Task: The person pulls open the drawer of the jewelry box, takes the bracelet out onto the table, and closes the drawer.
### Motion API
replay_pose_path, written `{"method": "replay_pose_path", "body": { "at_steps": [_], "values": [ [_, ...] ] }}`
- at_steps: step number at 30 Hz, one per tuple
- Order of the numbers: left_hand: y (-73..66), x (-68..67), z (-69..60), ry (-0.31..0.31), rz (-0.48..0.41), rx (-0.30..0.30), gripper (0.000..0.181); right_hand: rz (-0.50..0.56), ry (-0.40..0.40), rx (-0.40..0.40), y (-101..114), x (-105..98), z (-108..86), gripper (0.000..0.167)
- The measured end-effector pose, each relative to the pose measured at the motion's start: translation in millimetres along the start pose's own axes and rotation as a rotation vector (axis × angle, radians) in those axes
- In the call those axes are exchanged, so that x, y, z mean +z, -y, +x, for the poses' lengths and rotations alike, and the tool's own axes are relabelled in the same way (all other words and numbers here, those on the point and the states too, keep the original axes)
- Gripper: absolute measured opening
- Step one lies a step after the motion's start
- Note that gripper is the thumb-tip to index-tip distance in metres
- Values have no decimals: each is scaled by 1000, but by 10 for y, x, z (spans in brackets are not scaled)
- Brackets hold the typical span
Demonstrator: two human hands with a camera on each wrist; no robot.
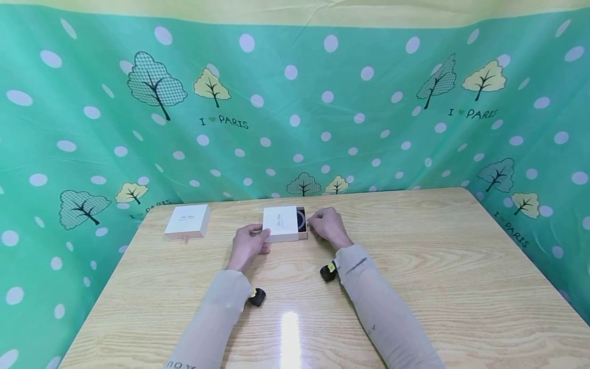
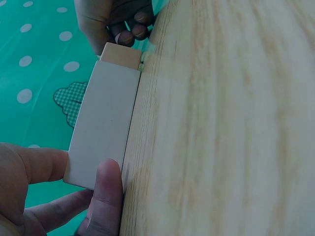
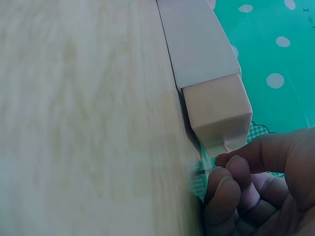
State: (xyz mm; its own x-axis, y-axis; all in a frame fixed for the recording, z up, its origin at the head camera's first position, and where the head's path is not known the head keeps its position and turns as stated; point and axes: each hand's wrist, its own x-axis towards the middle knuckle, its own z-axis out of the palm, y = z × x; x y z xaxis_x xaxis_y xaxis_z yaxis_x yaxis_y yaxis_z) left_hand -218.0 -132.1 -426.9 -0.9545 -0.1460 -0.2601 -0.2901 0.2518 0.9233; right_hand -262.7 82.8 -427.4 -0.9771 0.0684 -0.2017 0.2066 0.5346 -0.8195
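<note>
A white drawer-style gift box [image 1: 280, 221] with small print on its lid lies on the table, its pinkish inner drawer [image 3: 219, 103] partly out on the right. Inside the drawer's exposed part is a round, ring-like item [image 1: 301, 220] on a dark lining; the rest is hidden under the sleeve. My left hand [image 1: 247, 247] grips the left end of the white sleeve between thumb and fingers. At the drawer's right end, my right hand [image 1: 330, 225] pinches the small ribbon tab [image 3: 225, 147] with thumb and fingertips.
A second white box [image 1: 188, 220], closed, with a pinkish front and a small tab, stands at the table's back left. The wooden table [image 1: 438, 266] ends at a green dotted curtain [image 1: 295, 148] behind. Black cameras are strapped at both wrists.
</note>
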Motion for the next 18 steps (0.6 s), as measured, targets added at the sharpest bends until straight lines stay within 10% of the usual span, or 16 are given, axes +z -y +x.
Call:
{"method": "replay_pose_path", "body": {
  "at_steps": [18],
  "values": [
    [-1, 8, -2, -1, -18, 6, 43, 17, -6, 3, -21, -51, -4, 20]
  ]
}}
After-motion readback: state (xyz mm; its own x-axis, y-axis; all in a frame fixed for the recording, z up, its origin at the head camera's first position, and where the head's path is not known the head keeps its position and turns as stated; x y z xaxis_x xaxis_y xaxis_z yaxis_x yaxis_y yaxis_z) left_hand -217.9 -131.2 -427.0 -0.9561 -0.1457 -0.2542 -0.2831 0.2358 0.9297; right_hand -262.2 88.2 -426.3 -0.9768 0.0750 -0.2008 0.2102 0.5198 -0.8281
